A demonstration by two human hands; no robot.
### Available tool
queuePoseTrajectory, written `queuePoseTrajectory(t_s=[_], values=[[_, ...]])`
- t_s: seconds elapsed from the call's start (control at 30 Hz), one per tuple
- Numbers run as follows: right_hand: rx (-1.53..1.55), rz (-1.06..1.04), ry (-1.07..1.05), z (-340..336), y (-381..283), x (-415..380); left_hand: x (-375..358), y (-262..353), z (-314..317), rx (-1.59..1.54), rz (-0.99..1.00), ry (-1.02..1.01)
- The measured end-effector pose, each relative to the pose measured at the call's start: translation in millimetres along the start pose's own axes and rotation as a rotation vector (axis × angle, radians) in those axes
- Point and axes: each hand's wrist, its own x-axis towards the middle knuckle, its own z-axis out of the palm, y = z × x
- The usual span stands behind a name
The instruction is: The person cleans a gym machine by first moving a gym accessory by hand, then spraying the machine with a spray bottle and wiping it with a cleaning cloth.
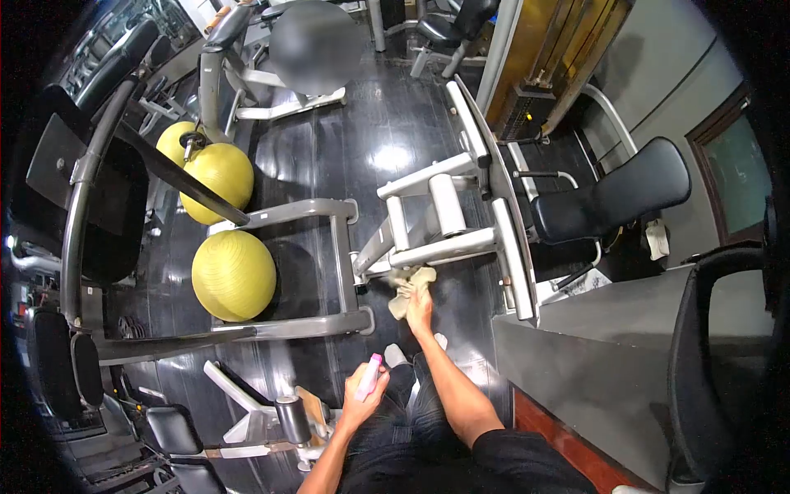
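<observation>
Fingers wrapped round a pink and white bottle (370, 378), my left hand (361, 395) is low in front of my body. My right hand (420, 311) reaches farther forward and grips a beige cloth (404, 298). The cloth hangs bunched beside the lower end of a silver-grey machine frame (444, 247). Whether the cloth touches the frame, I cannot tell.
Yellow exercise balls (234, 276) stand on the dark floor at the left, beside a grey metal frame (341, 263). A black padded bench (613, 193) and a weight stack (527, 113) are at the right. A grey ledge (576, 346) runs along my right side.
</observation>
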Motion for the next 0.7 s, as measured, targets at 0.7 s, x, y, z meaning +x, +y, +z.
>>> queuePoseTrajectory(t_s=[0.7], values=[[0.331,0.316,0.154,-15.2,-10.1,6.9,4.6,-34.8,-18.8,0.068,-0.009,-0.043]])
